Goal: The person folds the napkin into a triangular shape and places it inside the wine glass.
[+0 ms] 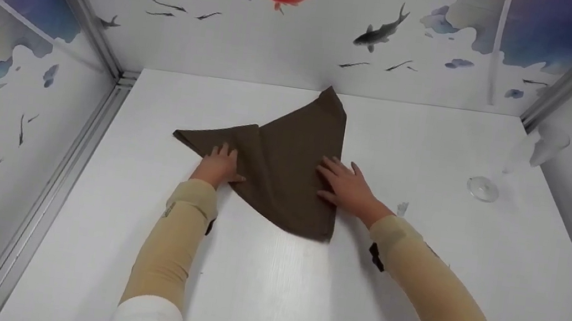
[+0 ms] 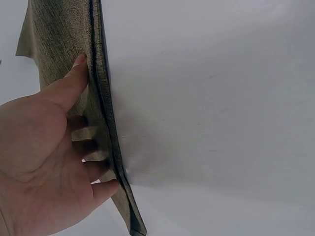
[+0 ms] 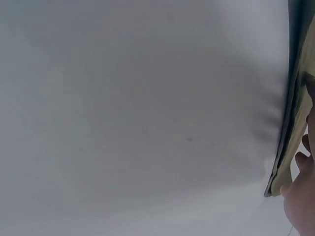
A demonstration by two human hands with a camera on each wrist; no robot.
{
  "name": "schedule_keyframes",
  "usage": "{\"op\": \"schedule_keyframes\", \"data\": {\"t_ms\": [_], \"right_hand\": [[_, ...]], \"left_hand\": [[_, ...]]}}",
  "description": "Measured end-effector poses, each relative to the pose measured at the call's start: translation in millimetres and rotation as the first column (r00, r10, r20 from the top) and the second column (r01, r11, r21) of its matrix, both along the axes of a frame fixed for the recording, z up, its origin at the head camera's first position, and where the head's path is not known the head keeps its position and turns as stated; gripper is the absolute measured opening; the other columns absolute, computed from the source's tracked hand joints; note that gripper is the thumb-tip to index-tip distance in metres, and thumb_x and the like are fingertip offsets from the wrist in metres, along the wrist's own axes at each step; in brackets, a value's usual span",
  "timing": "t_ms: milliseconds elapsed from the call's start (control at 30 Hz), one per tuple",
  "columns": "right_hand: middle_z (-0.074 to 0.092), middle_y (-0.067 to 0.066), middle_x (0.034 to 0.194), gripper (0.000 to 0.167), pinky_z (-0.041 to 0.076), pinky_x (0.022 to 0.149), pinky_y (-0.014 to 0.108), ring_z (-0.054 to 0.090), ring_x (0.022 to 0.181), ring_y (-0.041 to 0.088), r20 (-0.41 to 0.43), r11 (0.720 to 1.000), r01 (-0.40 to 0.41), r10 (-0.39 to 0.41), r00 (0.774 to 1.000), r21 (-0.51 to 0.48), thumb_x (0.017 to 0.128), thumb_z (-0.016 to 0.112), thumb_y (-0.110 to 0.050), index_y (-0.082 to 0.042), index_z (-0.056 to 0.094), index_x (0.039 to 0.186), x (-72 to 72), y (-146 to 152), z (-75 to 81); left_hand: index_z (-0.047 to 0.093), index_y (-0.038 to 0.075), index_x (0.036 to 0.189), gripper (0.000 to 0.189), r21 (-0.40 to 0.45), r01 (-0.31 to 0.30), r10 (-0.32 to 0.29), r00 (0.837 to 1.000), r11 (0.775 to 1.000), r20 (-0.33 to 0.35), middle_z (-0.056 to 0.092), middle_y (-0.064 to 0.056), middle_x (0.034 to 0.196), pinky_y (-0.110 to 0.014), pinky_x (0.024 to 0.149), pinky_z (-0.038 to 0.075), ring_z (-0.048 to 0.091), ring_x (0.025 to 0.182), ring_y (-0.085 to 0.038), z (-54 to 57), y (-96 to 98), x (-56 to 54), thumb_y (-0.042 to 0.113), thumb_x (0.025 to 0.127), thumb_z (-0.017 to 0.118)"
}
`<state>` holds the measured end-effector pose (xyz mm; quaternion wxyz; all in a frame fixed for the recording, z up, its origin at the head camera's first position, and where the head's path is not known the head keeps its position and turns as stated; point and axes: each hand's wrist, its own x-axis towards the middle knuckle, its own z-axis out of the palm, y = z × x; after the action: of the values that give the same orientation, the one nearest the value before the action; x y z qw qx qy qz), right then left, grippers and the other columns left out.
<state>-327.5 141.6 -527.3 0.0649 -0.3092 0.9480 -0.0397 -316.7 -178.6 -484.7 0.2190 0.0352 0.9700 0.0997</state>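
A folded brown cloth (image 1: pixel 290 167) lies on the white table, with one pointed corner toward the back wall and another toward the left. My left hand (image 1: pixel 219 165) rests on its lower left part, fingers spread. In the left wrist view the thumb of that left hand (image 2: pixel 44 147) lies along the layered edge of the cloth (image 2: pixel 61 34). On the cloth's right edge lies my right hand (image 1: pixel 352 189), its fingertips on the fabric. The right wrist view catches only part of the right hand (image 3: pixel 301 191) beside the cloth edge (image 3: pixel 290 137).
White table (image 1: pixel 267 292) surface surrounds the cloth. A clear round disc (image 1: pixel 483 189) lies at the right, and a small translucent piece (image 1: pixel 402 208) is near the right wrist. Walls with painted fish stand at the back (image 1: pixel 278 53) and both sides; a metal frame post (image 1: pixel 78 2) stands at left.
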Motion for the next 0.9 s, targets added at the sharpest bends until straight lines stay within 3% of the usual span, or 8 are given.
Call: {"op": "schedule_keyframes", "data": {"t_ms": [167,467,700,900], "right_hand": [[0.017,0.013,0.160,0.066,0.010,0.113,0.059,0.012,0.147,0.031,0.040,0.997,0.071,-0.071,0.997,-0.004,0.100,0.049,-0.046,-0.011,0.032,0.153,-15.8,3.0,-5.4],[0.015,0.011,0.161,0.060,0.008,0.112,0.061,0.008,0.147,0.031,0.058,0.997,0.079,-0.078,0.995,-0.019,0.101,0.050,-0.042,-0.017,0.034,0.153,-43.9,9.5,-10.2],[0.010,0.011,0.162,0.078,0.003,0.114,0.056,0.004,0.148,0.030,0.085,0.998,0.061,-0.058,0.995,-0.032,0.097,0.052,-0.052,-0.010,0.023,0.155,-61.2,13.3,-9.2],[0.007,0.012,0.162,0.091,0.001,0.117,0.048,0.000,0.148,0.029,0.097,1.000,0.016,-0.018,0.995,0.018,0.092,0.055,-0.058,-0.003,0.018,0.155,-71.6,15.1,-8.0]], "left_hand": [[0.026,-0.006,0.149,0.079,-0.003,0.025,-0.025,1.000,1.000,-0.016,0.014,-0.029,0.156,-0.055,0.112,0.022,0.016,0.142,-0.046,-0.8,1.2,-3.5,0.033,0.094,0.067],[0.027,-0.003,0.150,0.079,-0.002,0.038,-0.038,0.999,0.999,-0.011,0.014,-0.025,0.158,-0.053,0.113,0.022,0.014,0.144,-0.042,-1.1,-1.5,-12.2,0.034,0.093,0.068],[0.027,-0.001,0.151,0.080,-0.010,0.052,-0.052,0.998,0.999,-0.025,0.015,-0.022,0.159,-0.054,0.113,0.020,0.014,0.145,-0.039,-0.5,-1.0,-21.9,0.034,0.092,0.069],[0.028,0.001,0.151,0.080,-0.003,0.070,-0.070,0.997,0.998,-0.038,0.016,-0.021,0.159,-0.056,0.112,0.019,0.013,0.145,-0.040,-4.2,-1.0,-26.8,0.034,0.091,0.069]]}}
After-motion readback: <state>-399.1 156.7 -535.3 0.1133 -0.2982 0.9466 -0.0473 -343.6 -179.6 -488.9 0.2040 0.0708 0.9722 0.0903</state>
